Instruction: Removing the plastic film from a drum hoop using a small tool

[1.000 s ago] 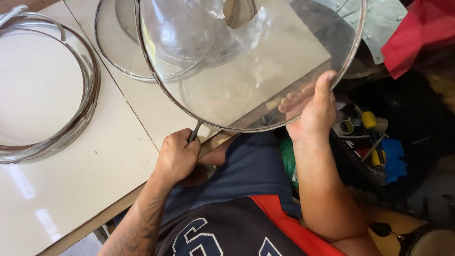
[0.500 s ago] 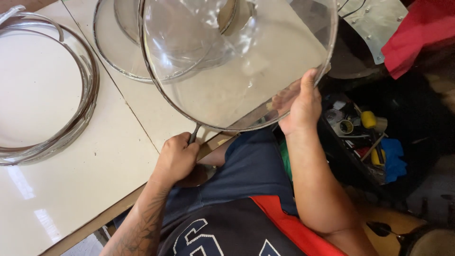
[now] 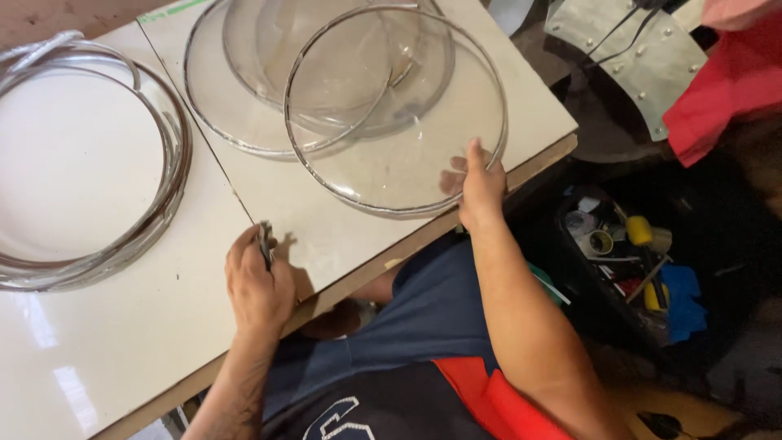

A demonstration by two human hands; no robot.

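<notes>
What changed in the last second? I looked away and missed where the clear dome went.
The clear dome, earlier tilted up, now lies flat on the table over the other domes. The right hand stays on its rim. The left hand keeps its small tool; the metal rings lie unmoved.

We see a round clear lid point(image 3: 391, 122) with a thin metal rim, lying flat, its near edge under the fingers of our right hand point(image 3: 479, 183). It partly covers other lids beyond it. Our left hand point(image 3: 257, 281) grips a small dark tool point(image 3: 265, 243), standing almost upright.
</notes>
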